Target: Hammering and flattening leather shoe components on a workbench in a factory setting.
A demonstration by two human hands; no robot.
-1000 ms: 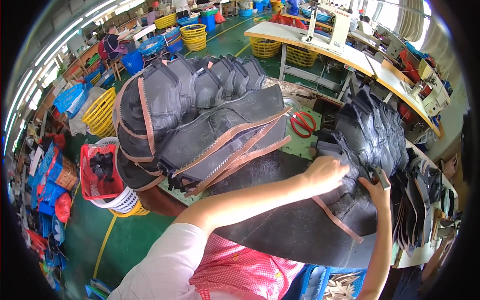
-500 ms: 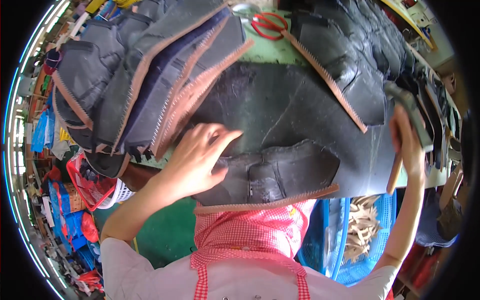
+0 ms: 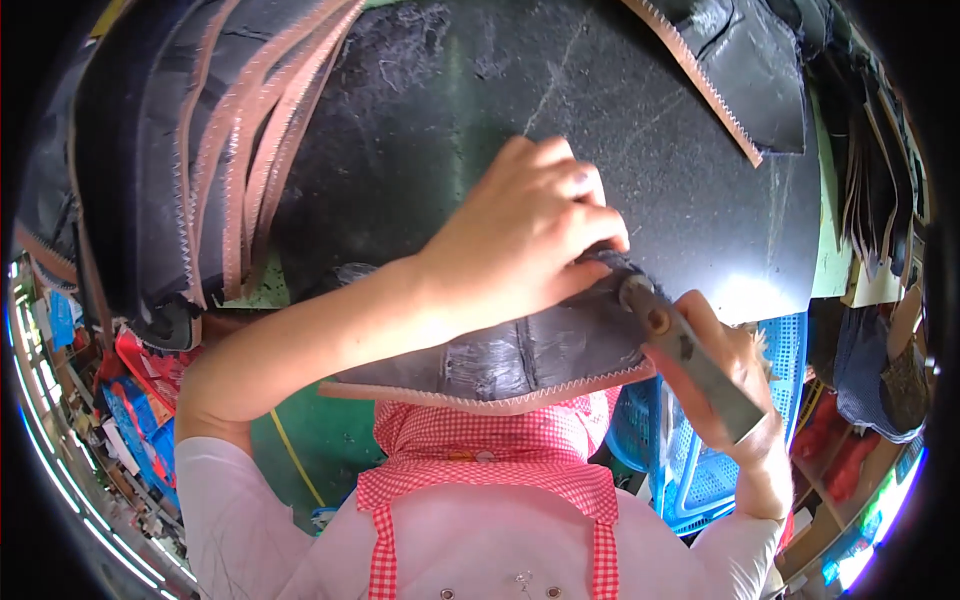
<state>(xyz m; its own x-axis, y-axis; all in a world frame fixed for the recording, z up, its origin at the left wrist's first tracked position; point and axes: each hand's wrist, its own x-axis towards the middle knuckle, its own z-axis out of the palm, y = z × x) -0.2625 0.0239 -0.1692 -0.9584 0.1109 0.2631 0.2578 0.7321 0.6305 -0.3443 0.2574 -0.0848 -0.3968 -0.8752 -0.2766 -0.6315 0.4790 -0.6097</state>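
Note:
A black leather piece (image 3: 580, 335) with a tan, zigzag-stitched strip along its near edge lies at the front of the dark work board (image 3: 440, 140). My left hand (image 3: 530, 230) reaches across it, fingers pinching the gathered edge at its right end. My right hand (image 3: 725, 365) is closed round a hammer (image 3: 695, 360) with a long metal head. One end of that head rests on or just over the piece, close beside my left fingertips. My palm hides most of the hammer's handle.
Stacked black pieces with tan stitched strips (image 3: 240, 150) stand at the left. More pieces (image 3: 755, 85) lie at the far right. Below the board's front right edge is a blue plastic basket (image 3: 700, 495); a red basket (image 3: 150, 365) stands at the lower left.
My left hand has moved right onto the piece's right end. My right hand has brought the hammer inward from the right. The view has shifted nearer the board's front.

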